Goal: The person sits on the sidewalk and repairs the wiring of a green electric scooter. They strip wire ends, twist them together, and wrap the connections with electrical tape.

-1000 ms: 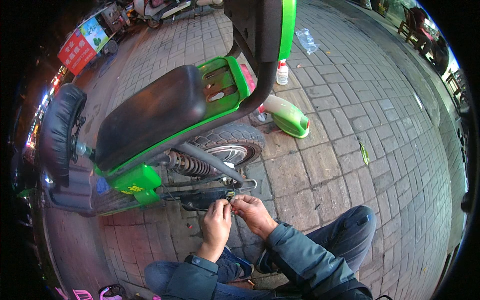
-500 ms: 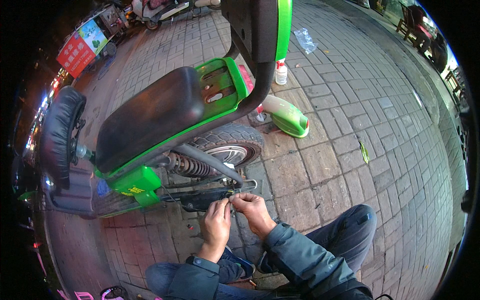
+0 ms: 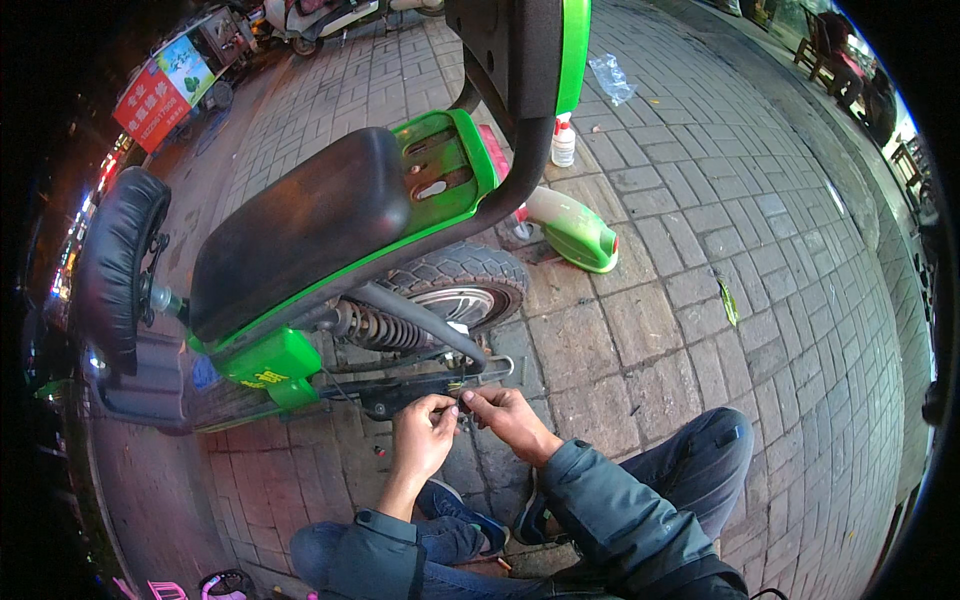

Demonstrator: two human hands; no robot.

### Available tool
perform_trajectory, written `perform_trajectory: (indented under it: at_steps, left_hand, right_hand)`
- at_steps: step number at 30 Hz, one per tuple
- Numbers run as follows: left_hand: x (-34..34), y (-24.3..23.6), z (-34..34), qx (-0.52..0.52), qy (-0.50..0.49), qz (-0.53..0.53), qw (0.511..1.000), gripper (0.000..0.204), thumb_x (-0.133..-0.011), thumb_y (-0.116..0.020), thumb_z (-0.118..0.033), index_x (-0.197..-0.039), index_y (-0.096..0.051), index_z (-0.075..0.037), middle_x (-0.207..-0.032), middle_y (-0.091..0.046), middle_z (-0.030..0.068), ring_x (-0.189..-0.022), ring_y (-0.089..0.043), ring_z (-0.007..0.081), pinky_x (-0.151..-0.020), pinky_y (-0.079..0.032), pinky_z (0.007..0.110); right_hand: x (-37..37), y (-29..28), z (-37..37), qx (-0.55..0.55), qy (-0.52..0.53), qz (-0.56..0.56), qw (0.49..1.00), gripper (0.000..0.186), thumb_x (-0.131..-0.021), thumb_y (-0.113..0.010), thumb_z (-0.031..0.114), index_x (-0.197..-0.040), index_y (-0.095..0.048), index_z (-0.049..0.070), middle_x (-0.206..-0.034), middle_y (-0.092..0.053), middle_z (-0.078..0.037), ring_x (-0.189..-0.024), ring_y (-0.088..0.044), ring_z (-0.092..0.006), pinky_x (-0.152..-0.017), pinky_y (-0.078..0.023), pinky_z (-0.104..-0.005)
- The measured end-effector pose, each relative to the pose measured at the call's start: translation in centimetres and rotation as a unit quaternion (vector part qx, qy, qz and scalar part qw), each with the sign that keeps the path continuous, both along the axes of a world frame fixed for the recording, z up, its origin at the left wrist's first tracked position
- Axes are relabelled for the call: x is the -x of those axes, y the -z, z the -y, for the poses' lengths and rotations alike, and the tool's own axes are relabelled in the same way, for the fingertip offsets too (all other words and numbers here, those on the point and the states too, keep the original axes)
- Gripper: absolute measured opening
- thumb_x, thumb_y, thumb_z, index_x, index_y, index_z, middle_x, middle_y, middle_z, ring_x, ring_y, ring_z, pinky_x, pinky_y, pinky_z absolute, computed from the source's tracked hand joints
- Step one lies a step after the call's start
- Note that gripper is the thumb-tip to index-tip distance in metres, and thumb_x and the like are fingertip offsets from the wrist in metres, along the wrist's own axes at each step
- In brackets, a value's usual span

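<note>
A green and black electric scooter (image 3: pixel 300 225) stands in front of me, its rear wheel (image 3: pixel 470 290) turned to the right. Close to the black swingarm by that wheel, my left hand (image 3: pixel 425 435) and my right hand (image 3: pixel 515 422) meet almost fingertip to fingertip. Both hands are closed in a pinch on thin wires (image 3: pixel 457 388), of which a few fine yellowish and dark strands show. The fingers hide the wire ends. Just above the hands are the coil spring (image 3: pixel 375 330) and a bent metal bracket (image 3: pixel 500 366).
On the paving right of the wheel lies a green and white rear fender piece (image 3: pixel 575 235). Behind it stand a white bottle with a red cap (image 3: pixel 563 145) and a crumpled clear plastic bag (image 3: pixel 612 80). A green leaf (image 3: pixel 728 302) lies farther right. A red sign (image 3: pixel 150 110) stands far left.
My fingertips have drawn slightly apart, so a small gap with a fine strand shows between them. My left hand has turned a little, and the right wrist has shifted slightly right.
</note>
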State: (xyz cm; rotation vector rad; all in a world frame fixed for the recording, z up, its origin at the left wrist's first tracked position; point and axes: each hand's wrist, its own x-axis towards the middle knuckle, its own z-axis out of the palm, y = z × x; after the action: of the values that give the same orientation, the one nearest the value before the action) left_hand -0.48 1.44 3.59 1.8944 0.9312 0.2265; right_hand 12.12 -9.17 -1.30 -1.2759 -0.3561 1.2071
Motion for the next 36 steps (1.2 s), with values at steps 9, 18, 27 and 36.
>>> perform_trajectory:
  at_steps: [9, 18, 27, 36]
  left_hand:
    - [-0.2, 1.0, 0.4, -0.133, -0.015, -0.07, 0.989, 0.009, -0.088, -0.072, -0.011, -0.088, -0.071, -0.002, -0.075, -0.073, 0.0135, -0.07, -0.074, 0.0268, -0.064, -0.057, 0.036]
    - [0.7, 1.2, 1.7, -0.183, 0.024, 0.012, 0.983, 0.014, -0.088, -0.071, -0.004, -0.101, -0.069, -0.003, -0.094, -0.07, 0.0157, -0.082, -0.072, 0.0313, -0.07, -0.057, 0.042]
    - [0.5, 1.2, 2.1, -0.204, -0.038, 0.06, 0.976, 0.009, -0.092, -0.072, -0.009, -0.097, -0.071, -0.001, -0.092, -0.07, 0.0178, -0.078, -0.07, 0.0366, -0.067, -0.057, 0.042]
    - [0.4, 1.6, 1.7, -0.113, -0.09, 0.043, 0.989, 0.011, -0.094, -0.07, -0.009, -0.096, -0.069, 0.001, -0.087, -0.075, 0.0154, -0.07, -0.075, 0.0261, -0.066, -0.057, 0.037]
  right_hand:
    - [-0.9, 0.4, 0.4, -0.015, -0.104, 0.098, 0.99, 0.02, -0.099, -0.07, 0.021, -0.1, -0.07, 0.001, -0.088, -0.064, 0.001, -0.085, -0.054, -0.009, -0.077, -0.047, -0.0289]
    - [-0.3, -0.4, 1.3, -0.025, -0.031, -0.213, 0.976, 0.018, -0.099, -0.069, 0.023, -0.084, -0.065, 0.012, -0.073, -0.05, 0.007, -0.062, -0.043, -0.0061, -0.06, -0.036, -0.0233]
    - [0.6, 0.2, 0.8, -0.019, 0.056, -0.311, 0.949, 0.022, -0.102, -0.066, 0.027, -0.106, -0.07, 0.006, -0.089, -0.062, 0.003, -0.075, -0.053, -0.0062, -0.066, -0.043, -0.0231]
    - [2.1, 1.5, -0.5, -0.058, 0.067, -0.32, 0.943, 0.012, -0.095, -0.074, 0.016, -0.103, -0.073, 0.007, -0.091, -0.07, 0.003, -0.075, -0.057, -0.0062, -0.068, -0.044, -0.0223]
